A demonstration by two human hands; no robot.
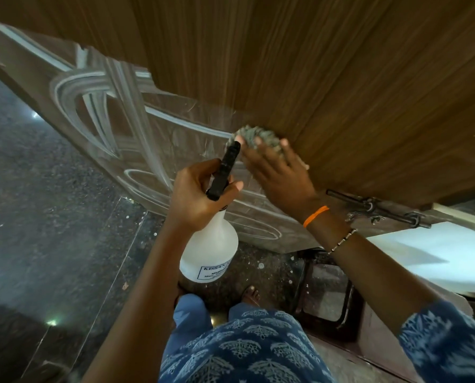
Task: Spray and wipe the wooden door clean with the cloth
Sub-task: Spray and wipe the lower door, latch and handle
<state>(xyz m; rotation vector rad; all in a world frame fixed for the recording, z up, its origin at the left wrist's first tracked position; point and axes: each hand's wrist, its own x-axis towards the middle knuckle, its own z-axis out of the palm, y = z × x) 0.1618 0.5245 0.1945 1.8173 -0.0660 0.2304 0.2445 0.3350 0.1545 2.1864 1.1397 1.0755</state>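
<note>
Item, as I logged it from my remote post. Right hand [279, 172]: arm stretched forward, fingers straight and spread, palm pressing the cloth [258, 139] flat against the wooden door [341, 78]; grip apart. Left hand [200, 194]: just left of the cloth, clear of the door, fingers curled around the neck of the spray bottle [210, 250], grip clamped on it, black nozzle pointing at the door. Cloth mostly hidden under the right palm. Bottle label only partly readable. Latch [377, 210] on the door, right of the cloth, blurred.
</note>
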